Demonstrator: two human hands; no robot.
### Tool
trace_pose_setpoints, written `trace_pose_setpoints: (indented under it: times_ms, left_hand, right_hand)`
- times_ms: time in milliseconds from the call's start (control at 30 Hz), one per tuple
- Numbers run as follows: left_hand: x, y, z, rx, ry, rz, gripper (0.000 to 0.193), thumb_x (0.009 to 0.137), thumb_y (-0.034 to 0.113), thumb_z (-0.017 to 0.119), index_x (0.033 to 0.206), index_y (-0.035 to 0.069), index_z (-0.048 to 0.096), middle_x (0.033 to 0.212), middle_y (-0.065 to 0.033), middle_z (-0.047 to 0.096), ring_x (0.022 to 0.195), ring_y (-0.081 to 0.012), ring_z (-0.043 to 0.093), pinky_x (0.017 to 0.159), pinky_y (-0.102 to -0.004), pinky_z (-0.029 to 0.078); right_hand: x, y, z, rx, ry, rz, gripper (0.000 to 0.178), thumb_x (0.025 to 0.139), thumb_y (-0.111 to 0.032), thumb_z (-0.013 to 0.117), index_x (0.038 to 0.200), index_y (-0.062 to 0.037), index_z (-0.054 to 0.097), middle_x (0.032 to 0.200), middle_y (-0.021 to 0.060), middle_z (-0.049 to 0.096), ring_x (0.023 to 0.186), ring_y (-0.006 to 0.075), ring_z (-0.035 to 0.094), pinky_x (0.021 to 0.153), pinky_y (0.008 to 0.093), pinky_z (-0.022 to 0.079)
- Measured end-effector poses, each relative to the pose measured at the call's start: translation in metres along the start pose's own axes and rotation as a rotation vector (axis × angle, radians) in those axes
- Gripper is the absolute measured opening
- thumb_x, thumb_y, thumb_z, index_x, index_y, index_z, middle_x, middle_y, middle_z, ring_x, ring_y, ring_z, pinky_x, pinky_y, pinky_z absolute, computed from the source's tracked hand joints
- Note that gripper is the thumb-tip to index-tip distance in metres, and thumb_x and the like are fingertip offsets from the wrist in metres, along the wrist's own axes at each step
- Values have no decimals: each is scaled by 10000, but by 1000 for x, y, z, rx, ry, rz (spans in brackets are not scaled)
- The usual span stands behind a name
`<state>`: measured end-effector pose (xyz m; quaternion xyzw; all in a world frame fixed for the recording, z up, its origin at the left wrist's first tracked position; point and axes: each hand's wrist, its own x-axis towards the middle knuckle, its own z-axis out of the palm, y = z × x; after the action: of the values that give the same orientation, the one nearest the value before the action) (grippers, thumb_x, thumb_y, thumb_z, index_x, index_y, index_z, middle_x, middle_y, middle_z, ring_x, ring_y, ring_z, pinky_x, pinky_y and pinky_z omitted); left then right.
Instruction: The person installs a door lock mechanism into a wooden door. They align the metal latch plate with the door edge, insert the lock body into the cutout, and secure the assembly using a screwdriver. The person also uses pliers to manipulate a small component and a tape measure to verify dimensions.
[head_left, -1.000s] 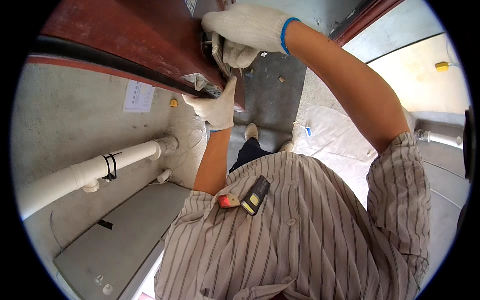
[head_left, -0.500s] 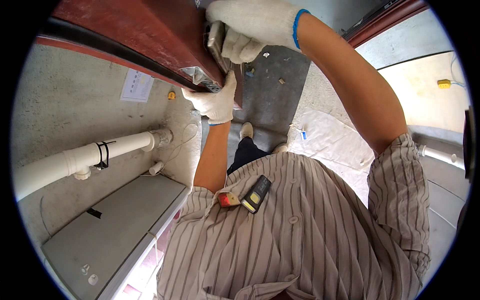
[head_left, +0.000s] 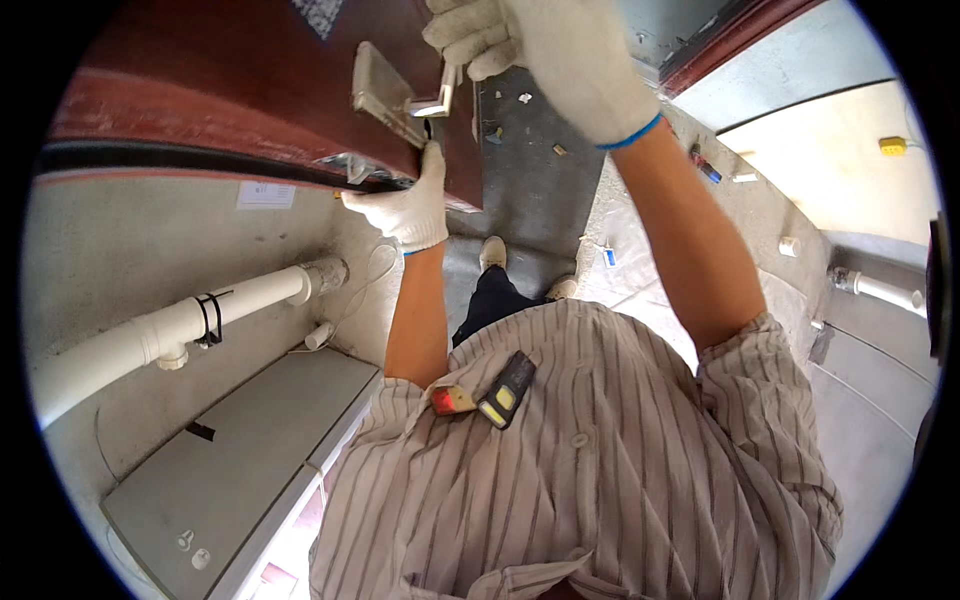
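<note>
Wore a left glove (head_left: 408,214) and a right glove (head_left: 580,75) of off-white knit, edged in blue at the wrist. Had on a greyish-beige shirt (head_left: 655,440), lined with thin dark vertical stripes, closed with round buttons (head_left: 580,440) and cut with short, loose sleeves (head_left: 775,400) and a collar (head_left: 535,575). Carried on the chest a black lamp (head_left: 508,388) with a yellow panel (head_left: 504,398), beside a small red-faced piece (head_left: 446,401). Wore dark trousers (head_left: 487,300) and pale shoes (head_left: 492,253) below.
</note>
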<state>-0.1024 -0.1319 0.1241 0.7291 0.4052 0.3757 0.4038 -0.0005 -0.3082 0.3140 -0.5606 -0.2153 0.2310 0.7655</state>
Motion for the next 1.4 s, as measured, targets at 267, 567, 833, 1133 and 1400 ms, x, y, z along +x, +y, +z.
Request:
trace_pose_setpoints:
  times_ms: [267,567,833,1133,1400]
  left_hand:
    - [-8,-1,13,-104,5,63,1167,588,293,989,1422,-102,276,1276,-275,552,1129,-375,658,969,-478,579]
    - [-18,7,16,-215,-13,91,1067,725,37,880,1492,-50,143,1397,-284,449,1232,-341,597,1038,-447,597]
    - [-13,-1,16,-18,-31,248,911,825,63,836,1499,-59,235,1427,-270,488,1238,-327,586,1059,-431,566]
    - [-11,-7,13,-162,-22,102,992,729,171,915,1468,-41,287,1409,-247,475,1213,-335,604,999,-429,617]
    - [-14,-2,7,-172,-46,44,962,771,131,864,1492,-11,242,1447,-256,450,1241,-349,584,998,-429,612]
  right_hand:
    - [-8,205,2,-583,169,33,570,938,-220,684,1474,-94,537,1340,146,672,1174,268,683,1004,361,546]
    - [-4,244,1,-381,192,-269,617,910,-174,730,1491,-104,533,1402,135,624,1137,261,684,955,340,569]
    - [0,244,-6,-384,193,-360,558,880,-187,738,1414,-101,601,1409,158,599,1261,329,622,1029,393,554]
    - [-2,231,-2,-517,161,-279,587,849,-201,737,1403,-108,569,1386,151,594,1267,355,607,1004,441,567]
    - [12,208,-7,-717,57,-227,614,749,-225,776,1289,-17,571,1179,160,616,1134,352,639,926,435,580]
